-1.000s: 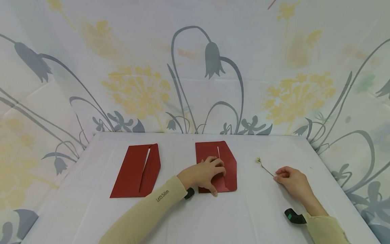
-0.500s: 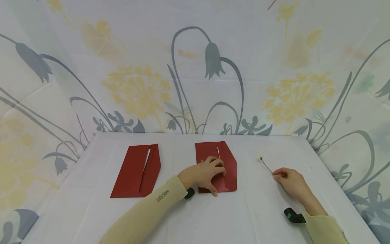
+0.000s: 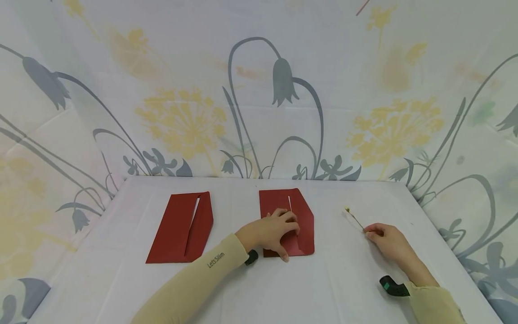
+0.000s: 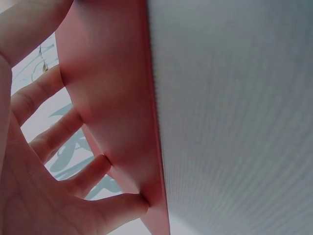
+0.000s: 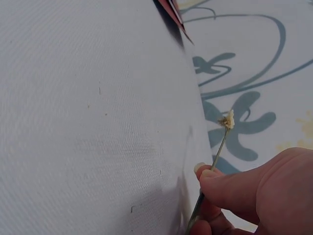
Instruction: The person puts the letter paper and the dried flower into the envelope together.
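My left hand (image 3: pixel 272 230) rests spread over the middle red envelope (image 3: pixel 305 225), its fingertips pressing on the paper. In the left wrist view, straight fingers lead to the face of this envelope (image 4: pixel 110 93). A white strip shows in the envelope's opening, partly covered by the hand. To the right, my right hand (image 3: pixel 390 243) pinches a small dried flower (image 3: pixel 347 209) by its thin stem, the head pointing up and left. In the right wrist view, thumb and finger grip the stem below the pale yellow flower head (image 5: pixel 228 120).
Another red envelope (image 3: pixel 171 229), also with a white strip in its opening, lies at the left. Everything is on a white-covered table (image 3: pixel 303 292). A flower-patterned cloth (image 3: pixel 194 67) rises behind and along the sides.
The flower has shifted slightly to the right and turned a little in the right hand's fingers, which sit slightly farther up. The left hand and both envelopes stay in place.
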`<state>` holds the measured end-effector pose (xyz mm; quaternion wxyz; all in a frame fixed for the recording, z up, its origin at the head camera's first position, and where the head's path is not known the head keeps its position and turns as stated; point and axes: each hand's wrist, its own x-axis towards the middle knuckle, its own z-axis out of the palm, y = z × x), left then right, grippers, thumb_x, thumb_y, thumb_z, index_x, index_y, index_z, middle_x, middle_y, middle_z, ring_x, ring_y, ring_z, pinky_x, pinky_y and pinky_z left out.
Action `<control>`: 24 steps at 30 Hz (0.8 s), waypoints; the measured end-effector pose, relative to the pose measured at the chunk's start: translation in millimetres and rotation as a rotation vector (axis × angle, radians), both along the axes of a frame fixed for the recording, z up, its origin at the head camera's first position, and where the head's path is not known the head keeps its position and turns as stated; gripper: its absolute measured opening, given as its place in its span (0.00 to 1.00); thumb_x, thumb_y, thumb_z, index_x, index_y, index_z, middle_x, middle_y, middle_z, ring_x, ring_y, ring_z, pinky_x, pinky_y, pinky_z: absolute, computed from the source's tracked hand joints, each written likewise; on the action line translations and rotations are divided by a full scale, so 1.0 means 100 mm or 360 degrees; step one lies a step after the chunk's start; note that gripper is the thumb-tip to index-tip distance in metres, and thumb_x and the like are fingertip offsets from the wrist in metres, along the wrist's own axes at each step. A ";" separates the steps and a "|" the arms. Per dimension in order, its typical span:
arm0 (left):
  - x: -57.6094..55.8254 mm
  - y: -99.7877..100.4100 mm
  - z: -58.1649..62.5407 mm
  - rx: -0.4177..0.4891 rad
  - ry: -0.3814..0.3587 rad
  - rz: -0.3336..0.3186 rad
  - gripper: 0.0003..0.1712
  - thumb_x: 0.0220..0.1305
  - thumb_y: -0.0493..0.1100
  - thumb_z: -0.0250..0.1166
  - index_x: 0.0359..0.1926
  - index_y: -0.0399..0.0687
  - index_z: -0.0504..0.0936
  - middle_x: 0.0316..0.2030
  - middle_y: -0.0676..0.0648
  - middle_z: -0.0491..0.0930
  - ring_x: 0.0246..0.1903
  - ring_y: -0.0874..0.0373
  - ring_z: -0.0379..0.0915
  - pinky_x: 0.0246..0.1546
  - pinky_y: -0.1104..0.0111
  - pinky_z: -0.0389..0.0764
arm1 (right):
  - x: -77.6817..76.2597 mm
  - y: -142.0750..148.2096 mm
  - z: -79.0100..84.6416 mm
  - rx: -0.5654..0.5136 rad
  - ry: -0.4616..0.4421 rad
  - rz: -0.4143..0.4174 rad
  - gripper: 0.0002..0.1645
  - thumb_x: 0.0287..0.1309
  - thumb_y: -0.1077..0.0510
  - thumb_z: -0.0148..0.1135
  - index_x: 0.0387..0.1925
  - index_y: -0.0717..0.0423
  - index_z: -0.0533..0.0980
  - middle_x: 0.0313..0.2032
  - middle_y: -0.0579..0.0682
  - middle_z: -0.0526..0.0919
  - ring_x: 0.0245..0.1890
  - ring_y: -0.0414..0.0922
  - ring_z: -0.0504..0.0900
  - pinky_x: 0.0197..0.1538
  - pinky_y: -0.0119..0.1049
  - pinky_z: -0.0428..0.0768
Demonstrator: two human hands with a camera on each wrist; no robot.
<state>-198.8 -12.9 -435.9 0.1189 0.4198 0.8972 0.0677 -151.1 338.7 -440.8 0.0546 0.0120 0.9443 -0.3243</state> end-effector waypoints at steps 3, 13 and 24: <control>0.00 0.01 0.00 -0.0002 0.0004 -0.0004 0.37 0.47 0.66 0.77 0.56 0.66 0.74 0.67 0.55 0.61 0.71 0.49 0.48 0.65 0.46 0.64 | 0.01 0.01 0.02 -0.0007 0.0016 0.0002 0.13 0.70 0.62 0.55 0.48 0.68 0.78 0.45 0.63 0.81 0.44 0.55 0.77 0.42 0.45 0.73; 0.01 0.03 0.01 0.0003 0.0033 -0.0002 0.36 0.47 0.65 0.77 0.55 0.65 0.74 0.66 0.55 0.61 0.71 0.49 0.48 0.65 0.46 0.66 | 0.00 -0.08 0.01 -0.0003 0.0168 -0.0013 0.11 0.68 0.63 0.57 0.47 0.65 0.79 0.38 0.54 0.81 0.38 0.50 0.78 0.36 0.38 0.74; 0.03 0.01 0.01 0.0008 0.0032 0.0022 0.36 0.47 0.65 0.77 0.56 0.65 0.73 0.67 0.55 0.60 0.71 0.49 0.47 0.66 0.45 0.64 | -0.06 -0.40 0.06 -0.0038 0.0246 0.0129 0.08 0.63 0.62 0.65 0.43 0.60 0.82 0.36 0.50 0.86 0.38 0.47 0.82 0.37 0.39 0.77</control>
